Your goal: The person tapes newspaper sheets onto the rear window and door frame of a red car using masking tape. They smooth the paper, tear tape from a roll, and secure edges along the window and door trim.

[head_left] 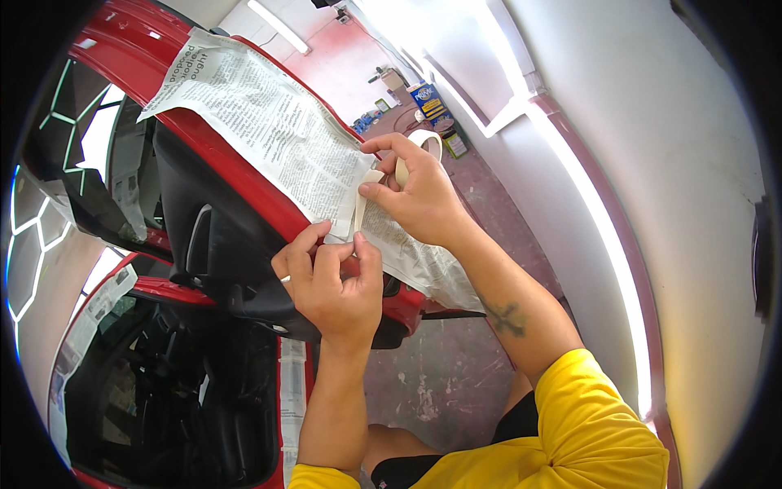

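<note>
One newspaper covering [273, 126], laid along the red car door [267, 198], mostly spread, I judge. One pale tape strip [361, 205], over the door's near end: lower end pinched in my left hand [330, 285], upper run leading to my right hand [423, 200], fingers closed around the tape roll [401, 171]. Outstanding, apparently: pressing the tape strip flat.

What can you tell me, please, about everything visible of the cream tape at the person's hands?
The pale cream tape looks like paper masking tape. Its ring-shaped roll, partly hidden, is held in the right hand. A narrow, slightly twisted strip runs down to the left hand at its lower end. In this view it crosses the printed newspaper; whether it is stuck there cannot be told.
</note>
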`<state>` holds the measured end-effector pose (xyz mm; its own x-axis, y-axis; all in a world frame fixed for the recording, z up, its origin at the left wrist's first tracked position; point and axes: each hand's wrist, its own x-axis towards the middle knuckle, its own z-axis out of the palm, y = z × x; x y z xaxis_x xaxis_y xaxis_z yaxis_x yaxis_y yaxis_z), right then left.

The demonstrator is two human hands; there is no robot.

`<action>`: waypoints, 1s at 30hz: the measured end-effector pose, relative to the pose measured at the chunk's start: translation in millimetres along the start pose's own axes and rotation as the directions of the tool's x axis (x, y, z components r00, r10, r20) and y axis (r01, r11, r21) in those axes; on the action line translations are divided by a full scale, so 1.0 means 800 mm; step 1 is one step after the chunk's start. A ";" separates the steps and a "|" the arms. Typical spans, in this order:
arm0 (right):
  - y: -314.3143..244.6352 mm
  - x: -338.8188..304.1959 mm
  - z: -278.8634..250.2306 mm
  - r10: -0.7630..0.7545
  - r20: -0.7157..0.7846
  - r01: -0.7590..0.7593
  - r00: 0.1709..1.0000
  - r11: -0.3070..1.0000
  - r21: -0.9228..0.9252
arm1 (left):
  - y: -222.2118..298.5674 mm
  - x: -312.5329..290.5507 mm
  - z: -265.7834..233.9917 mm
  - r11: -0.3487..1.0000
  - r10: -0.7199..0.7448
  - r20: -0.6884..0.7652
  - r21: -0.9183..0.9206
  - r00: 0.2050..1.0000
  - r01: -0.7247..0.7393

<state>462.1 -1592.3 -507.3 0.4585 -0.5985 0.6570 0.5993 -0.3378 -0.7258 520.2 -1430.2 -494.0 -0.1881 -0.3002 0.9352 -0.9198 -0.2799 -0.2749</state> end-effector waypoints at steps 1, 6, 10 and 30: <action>0.001 0.002 0.000 0.000 0.002 0.000 1.000 1.000 0.004 | 0.003 0.000 0.000 1.000 -0.027 0.011 0.002 1.000 0.027; 0.009 0.003 0.010 -0.029 -0.035 0.030 0.999 0.999 0.023 | 0.006 0.002 -0.001 0.998 -0.060 0.019 0.011 0.998 0.060; 0.012 0.002 0.016 -0.035 -0.079 0.036 0.996 0.999 0.001 | 0.006 0.000 0.002 0.998 -0.055 0.026 0.011 0.998 0.055; 0.059 -0.011 0.057 -0.631 -0.304 0.425 0.714 0.735 -0.528 | 0.018 0.009 -0.042 0.915 -0.401 0.229 0.047 0.887 0.401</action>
<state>516.2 -1570.0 -538.2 -0.2501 -0.4352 0.8649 0.2892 -0.8861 -0.3622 493.5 -1405.6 -483.5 0.2808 -0.3628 0.8885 -0.9006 -0.4196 0.1132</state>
